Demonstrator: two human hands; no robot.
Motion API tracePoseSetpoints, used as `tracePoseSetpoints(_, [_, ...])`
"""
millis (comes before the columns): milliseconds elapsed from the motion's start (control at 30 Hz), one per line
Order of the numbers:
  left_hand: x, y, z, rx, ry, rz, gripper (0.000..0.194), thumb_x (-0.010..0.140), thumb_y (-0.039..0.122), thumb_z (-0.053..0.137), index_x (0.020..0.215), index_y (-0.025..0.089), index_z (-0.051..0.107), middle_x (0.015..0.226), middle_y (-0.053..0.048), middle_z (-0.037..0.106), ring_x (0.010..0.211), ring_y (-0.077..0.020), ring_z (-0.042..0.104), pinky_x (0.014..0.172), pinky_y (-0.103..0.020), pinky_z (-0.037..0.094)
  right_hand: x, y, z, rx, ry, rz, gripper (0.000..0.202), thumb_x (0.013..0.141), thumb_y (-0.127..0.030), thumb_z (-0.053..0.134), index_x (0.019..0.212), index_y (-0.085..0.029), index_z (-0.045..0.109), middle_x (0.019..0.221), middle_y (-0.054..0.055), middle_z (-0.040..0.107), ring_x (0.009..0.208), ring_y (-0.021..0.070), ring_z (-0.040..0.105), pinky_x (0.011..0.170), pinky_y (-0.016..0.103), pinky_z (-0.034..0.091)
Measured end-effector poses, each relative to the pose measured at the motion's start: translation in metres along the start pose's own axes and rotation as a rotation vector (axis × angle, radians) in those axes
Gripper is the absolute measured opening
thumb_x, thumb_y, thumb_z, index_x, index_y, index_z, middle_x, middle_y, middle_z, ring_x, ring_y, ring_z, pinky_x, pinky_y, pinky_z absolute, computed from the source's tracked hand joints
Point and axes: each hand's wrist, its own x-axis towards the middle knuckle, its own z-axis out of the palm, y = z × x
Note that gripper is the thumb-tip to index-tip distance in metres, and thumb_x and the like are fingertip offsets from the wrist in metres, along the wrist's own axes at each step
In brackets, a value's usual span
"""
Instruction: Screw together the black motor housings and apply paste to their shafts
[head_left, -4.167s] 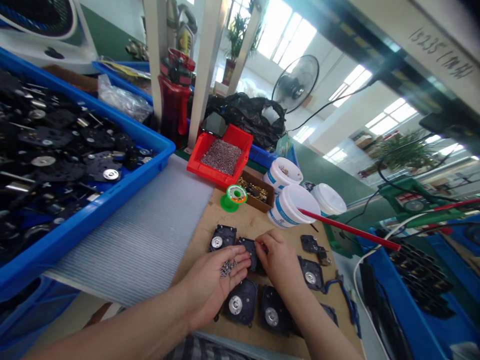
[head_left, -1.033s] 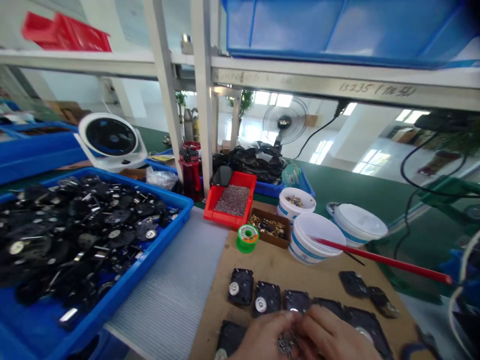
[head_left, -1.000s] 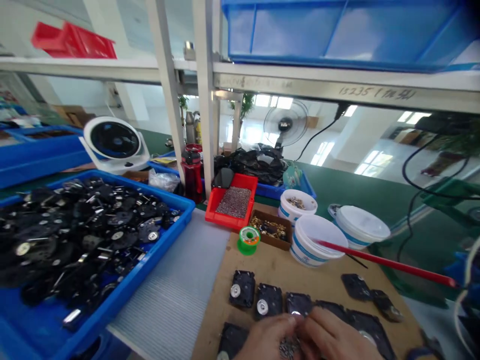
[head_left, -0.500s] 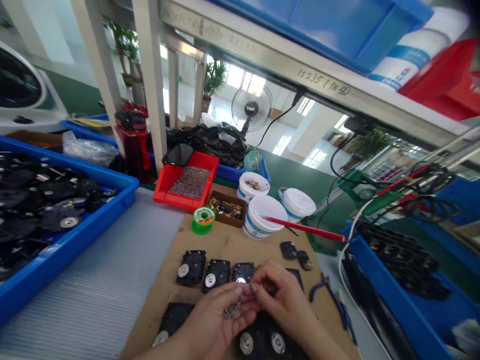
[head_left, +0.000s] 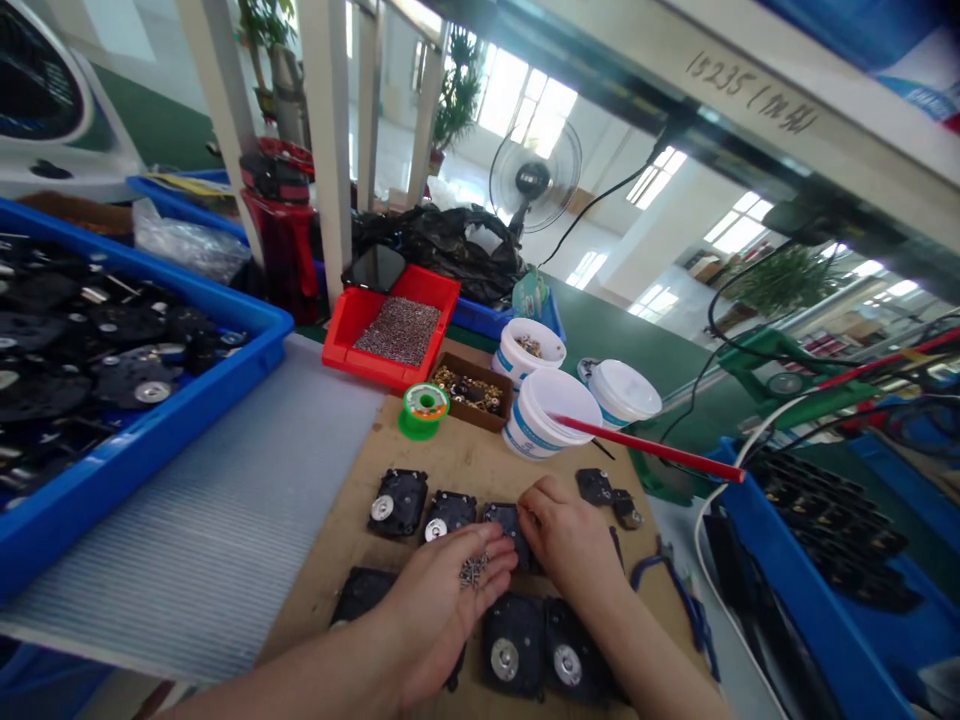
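In the lower middle of the frame, two bare hands meet over a brown board (head_left: 480,455). The left hand (head_left: 444,597), coming from the lower left, lies palm up and uncurled, with a small pile of silvery screws (head_left: 473,571) resting on its fingers. The right hand (head_left: 566,530), just right of center, is turned knuckles up with its fingers bent together at the right edge of a black block (head_left: 501,516); whether they pinch anything cannot be told (the fingertips are mostly hidden). That block lies near the center of the frame, just beyond the left fingertips.

Two similar blocks (head_left: 398,502) sit to its left, each with a round silver disc. Two more, also with discs, lie below the hands at the bottom center, and another is partly covered by the left wrist.

Above the center stand a green spool (head_left: 424,410), a brown box (head_left: 491,415) of brass-colored bits, and a red bin (head_left: 341,352) of tiny metal pieces. White tubs (head_left: 532,435) stand right of these, a red stick (head_left: 660,449) slanting rightward from one. Blue-handled pliers (head_left: 694,612) lie at the lower right. A blue tray (head_left: 172,415) heaped with black parts fills the left side.
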Motion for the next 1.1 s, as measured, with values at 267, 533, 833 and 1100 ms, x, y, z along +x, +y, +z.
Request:
tracePoseSetpoints(267, [0.003,-0.002,-0.001,-0.025,-0.031,-0.012,0.013,0.090,0.012,0.053,0.089,0.007,0.066,0.092,-0.015,0.072,0.089,-0.0217,0.069,0.097,-0.037,0.048,0.001,-0.009,0.000,-0.157,-0.089,-0.069,0.017,0.090,-0.005,0.055,0.082,-0.016,0.064,0.084,0.003,0.061,0.065,0.0142,0.062,0.053,0.025,0.035])
tracePoseSetpoints(533, [-0.001,-0.001,0.001,-0.016,-0.018,-0.007,0.017,0.092,0.012,0.051,0.088,0.007,0.067,0.091,-0.015,0.072,0.088,-0.0215,0.069,0.095,-0.036,0.048,0.004,-0.007,-0.002,-0.167,-0.135,-0.066,0.017,0.090,-0.005,0.055,0.081,-0.017,0.062,0.085,0.002,0.061,0.067,0.0123,0.063,0.054,0.022,0.038])
tracePoseSetpoints(833, [0.002,-0.003,0.001,-0.019,-0.011,-0.007,0.017,0.092,0.011,0.051,0.086,0.008,0.067,0.089,-0.013,0.071,0.088,-0.0198,0.068,0.091,-0.034,0.049,0.003,-0.013,-0.002,-0.222,-0.153,-0.077,0.018,0.089,-0.002,0.053,0.082,-0.017,0.061,0.086,0.004,0.059,0.065,0.0140,0.063,0.051,0.023,0.036])
tracePoseSetpoints(1100, [0.003,-0.004,0.001,-0.014,-0.016,0.011,0.019,0.092,0.008,0.050,0.084,0.009,0.067,0.084,-0.011,0.072,0.083,-0.0177,0.068,0.090,-0.033,0.049,-0.001,-0.016,-0.004,-0.215,-0.167,-0.134,0.024,0.082,0.006,0.054,0.080,-0.017,0.061,0.085,0.004,0.060,0.068,0.0156,0.063,0.055,0.023,0.041])
